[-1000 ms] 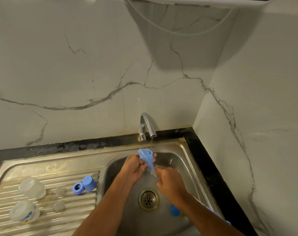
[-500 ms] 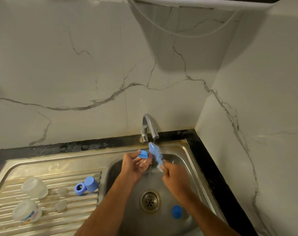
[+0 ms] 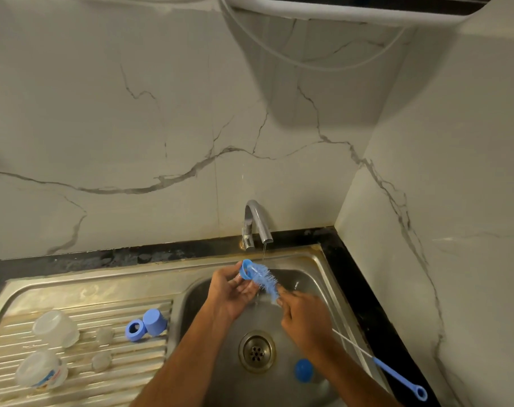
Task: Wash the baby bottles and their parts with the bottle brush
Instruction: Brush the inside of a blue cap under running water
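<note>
We are gripping a blue ring (image 3: 246,269) in the left hand (image 3: 230,292), scrubbing with the bottle brush (image 3: 266,282) clutched in the right hand (image 3: 304,314); two bottles (image 3: 55,327), washing state unclear, are lying at eight o'clock.

Blue brush bristles (image 3: 266,282) and blue ring (image 3: 245,269) below the grey tap (image 3: 257,221). White wall (image 3: 132,127) behind the tap has grey veins.

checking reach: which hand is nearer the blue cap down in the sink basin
Right. The right hand is up over the basin, its forearm passing beside the blue cap; the left hand is farther, across the drain.
</note>
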The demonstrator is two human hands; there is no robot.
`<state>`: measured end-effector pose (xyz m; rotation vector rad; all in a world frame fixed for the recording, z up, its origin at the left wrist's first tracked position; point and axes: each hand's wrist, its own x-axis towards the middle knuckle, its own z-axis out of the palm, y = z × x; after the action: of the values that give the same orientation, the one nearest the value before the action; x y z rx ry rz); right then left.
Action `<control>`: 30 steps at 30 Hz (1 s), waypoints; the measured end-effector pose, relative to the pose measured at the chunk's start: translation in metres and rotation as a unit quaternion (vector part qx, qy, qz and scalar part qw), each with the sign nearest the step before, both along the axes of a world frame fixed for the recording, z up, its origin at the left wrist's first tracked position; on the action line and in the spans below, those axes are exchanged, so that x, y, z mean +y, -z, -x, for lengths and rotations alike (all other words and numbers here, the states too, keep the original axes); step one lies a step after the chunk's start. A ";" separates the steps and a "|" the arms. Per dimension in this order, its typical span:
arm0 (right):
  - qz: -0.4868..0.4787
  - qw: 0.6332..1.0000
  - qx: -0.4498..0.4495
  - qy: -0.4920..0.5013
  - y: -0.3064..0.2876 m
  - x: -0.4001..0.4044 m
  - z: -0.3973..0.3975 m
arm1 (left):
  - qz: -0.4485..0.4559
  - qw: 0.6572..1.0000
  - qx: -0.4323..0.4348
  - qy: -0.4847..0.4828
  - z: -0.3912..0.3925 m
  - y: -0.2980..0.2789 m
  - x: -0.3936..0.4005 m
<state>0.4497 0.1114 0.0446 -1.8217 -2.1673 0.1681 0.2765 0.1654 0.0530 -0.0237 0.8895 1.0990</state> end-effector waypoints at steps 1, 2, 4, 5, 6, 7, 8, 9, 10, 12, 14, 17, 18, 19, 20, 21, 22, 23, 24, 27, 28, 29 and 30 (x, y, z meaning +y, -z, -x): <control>0.000 1.000 -0.010 0.000 -0.003 0.002 0.001 | -0.005 1.000 0.007 0.008 -0.001 0.001 0.000; -0.002 1.000 -0.022 -0.003 -0.006 0.004 0.001 | -0.009 1.000 0.014 0.016 -0.001 0.000 -0.001; 0.002 0.998 -0.055 -0.009 -0.010 0.007 0.001 | -0.022 0.999 0.034 0.034 -0.002 -0.001 0.000; 0.008 0.997 -0.074 -0.009 -0.010 0.009 0.002 | -0.026 0.998 0.047 0.037 -0.001 -0.002 0.002; 0.017 0.996 -0.084 -0.009 -0.010 0.009 0.002 | -0.031 0.997 0.064 0.040 0.000 -0.002 0.005; 0.028 0.996 -0.086 -0.009 -0.010 0.007 0.004 | -0.036 0.995 0.088 0.044 0.001 -0.002 0.007; 0.042 0.995 -0.084 -0.013 -0.010 0.005 0.005 | -0.045 0.992 0.109 0.048 0.001 -0.003 0.009; 0.062 0.996 -0.065 -0.021 -0.009 0.003 0.007 | -0.050 0.989 0.129 0.050 0.001 -0.001 0.011; 0.082 0.996 -0.032 -0.035 -0.009 0.001 0.008 | -0.049 0.987 0.141 0.051 0.001 -0.001 0.011; 0.115 0.990 0.050 -0.059 -0.008 0.002 0.008 | -0.037 0.986 0.157 0.046 0.002 0.002 0.010; 0.138 0.984 0.086 -0.067 -0.010 0.009 0.004 | -0.034 0.987 0.153 0.039 0.005 0.006 0.011; 0.105 0.993 -0.015 -0.050 -0.018 0.019 -0.007 | -0.033 0.988 0.139 0.055 0.004 0.002 0.009; 0.073 0.994 -0.063 -0.048 -0.023 0.024 -0.011 | -0.035 0.989 0.130 0.063 0.002 -0.002 0.008; 0.040 0.992 -0.106 -0.055 -0.027 0.029 -0.014 | -0.035 0.990 0.117 0.067 0.001 -0.005 0.008; 0.017 0.988 -0.136 -0.064 -0.030 0.031 -0.016 | -0.035 0.991 0.106 0.068 0.000 -0.008 0.008; 0.008 0.985 -0.156 -0.069 -0.031 0.032 -0.014 | -0.036 0.992 0.104 0.068 0.001 -0.010 0.011; 0.017 0.984 -0.161 -0.072 -0.031 0.030 -0.012 | -0.039 0.991 0.108 0.068 0.003 -0.009 0.014; 0.040 0.987 -0.141 -0.071 -0.029 0.026 -0.009 | -0.040 0.990 0.119 0.069 0.004 -0.006 0.017; 0.075 0.990 -0.100 -0.071 -0.026 0.023 -0.007 | -0.041 0.988 0.130 0.069 0.005 -0.004 0.018; 0.189 0.974 0.076 -0.094 -0.019 0.020 -0.007 | -0.046 0.987 0.147 0.055 0.000 0.002 0.011; 0.219 0.961 0.133 -0.099 -0.022 0.023 -0.008 | -0.050 0.987 0.143 0.048 -0.002 0.004 0.008; 0.233 0.952 0.173 -0.095 -0.024 0.026 -0.009 | -0.054 0.988 0.137 0.041 -0.002 0.006 0.006; 0.235 0.948 0.200 -0.085 -0.026 0.028 -0.009 | -0.060 0.989 0.129 0.042 0.000 0.007 0.005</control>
<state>0.4585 0.1389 0.0709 -1.6208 -2.0952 1.0755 0.2770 0.1703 0.0464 0.2600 1.0439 1.0900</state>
